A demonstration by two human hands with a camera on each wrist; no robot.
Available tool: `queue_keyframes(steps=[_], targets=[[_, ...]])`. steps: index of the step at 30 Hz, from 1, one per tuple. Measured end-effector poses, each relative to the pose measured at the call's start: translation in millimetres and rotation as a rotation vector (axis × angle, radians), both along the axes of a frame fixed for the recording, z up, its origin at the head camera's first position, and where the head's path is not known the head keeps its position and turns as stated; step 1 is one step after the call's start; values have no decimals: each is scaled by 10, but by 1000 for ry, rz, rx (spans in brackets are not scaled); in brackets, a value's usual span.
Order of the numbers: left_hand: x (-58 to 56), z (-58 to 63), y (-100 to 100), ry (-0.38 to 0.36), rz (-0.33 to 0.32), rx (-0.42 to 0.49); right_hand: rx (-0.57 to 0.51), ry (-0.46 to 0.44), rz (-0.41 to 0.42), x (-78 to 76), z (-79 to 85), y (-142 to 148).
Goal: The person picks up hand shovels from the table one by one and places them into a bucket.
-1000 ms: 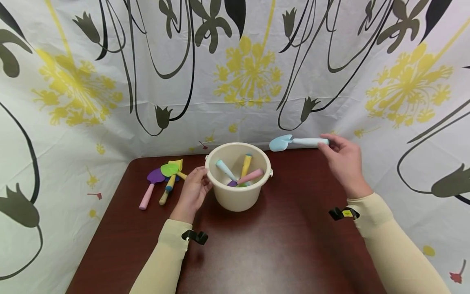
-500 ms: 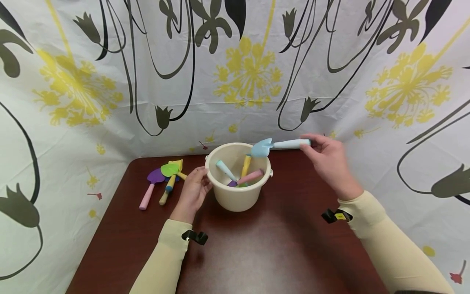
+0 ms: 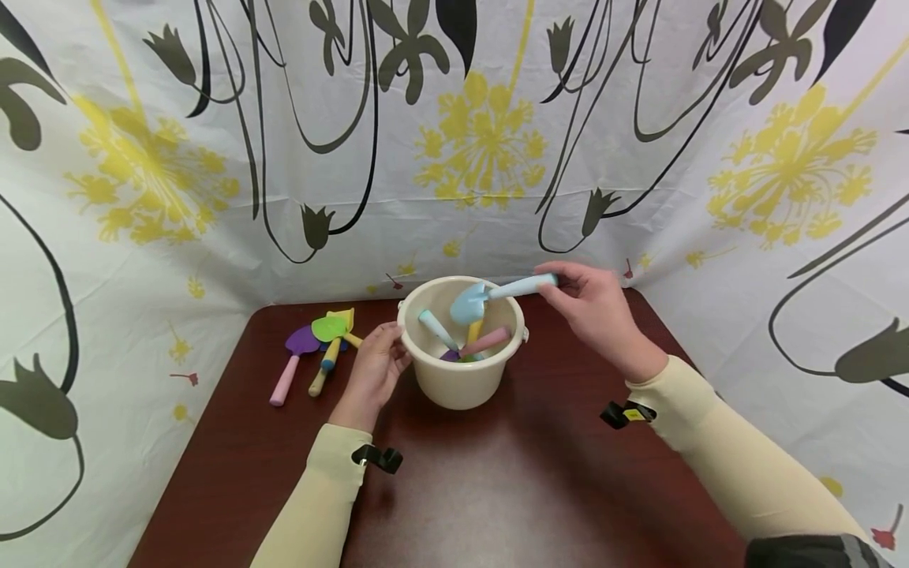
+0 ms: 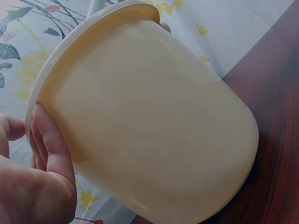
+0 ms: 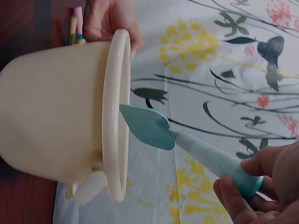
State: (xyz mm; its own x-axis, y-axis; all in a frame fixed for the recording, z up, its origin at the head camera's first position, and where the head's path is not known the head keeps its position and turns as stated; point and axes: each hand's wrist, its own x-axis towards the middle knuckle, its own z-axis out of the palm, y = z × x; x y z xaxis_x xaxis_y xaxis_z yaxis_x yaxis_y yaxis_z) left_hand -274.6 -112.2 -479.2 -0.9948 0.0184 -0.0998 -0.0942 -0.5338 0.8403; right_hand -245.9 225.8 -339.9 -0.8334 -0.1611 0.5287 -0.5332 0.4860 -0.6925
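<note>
- Fingers [image 5: 230, 198] of the right hand [image 3: 596, 312], right of centre in the head view, close in a pinch on the handle's end of a light-blue toy trowel [image 3: 507, 289].
- The trowel tilts blade-down, its blade over the mouth of a round, cream plastic bucket [image 3: 458, 384] at mid-frame.
- The left hand [image 3: 375, 367], left of centre, grips the bucket's rim between its fingers.
- Inside the bucket lean tools with light-blue [image 3: 438, 330], yellow [image 3: 475, 331] and pink handles [image 3: 488, 341].
- Left of frame, a purple-bladed shovel with a pink handle [image 3: 286, 379] and a green-bladed shovel [image 3: 329, 327] lie on a dark reddish-brown desk [image 3: 454, 489].
</note>
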Motion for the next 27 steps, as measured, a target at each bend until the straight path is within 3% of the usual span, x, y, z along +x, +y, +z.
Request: queue_keyframes(steps=[15,27], targets=[[12,4,11,17,10,7,85,-16,135,-76,-35,-359],[15,4,12,15,10,11,195,-52,180,-160,-47,-555]])
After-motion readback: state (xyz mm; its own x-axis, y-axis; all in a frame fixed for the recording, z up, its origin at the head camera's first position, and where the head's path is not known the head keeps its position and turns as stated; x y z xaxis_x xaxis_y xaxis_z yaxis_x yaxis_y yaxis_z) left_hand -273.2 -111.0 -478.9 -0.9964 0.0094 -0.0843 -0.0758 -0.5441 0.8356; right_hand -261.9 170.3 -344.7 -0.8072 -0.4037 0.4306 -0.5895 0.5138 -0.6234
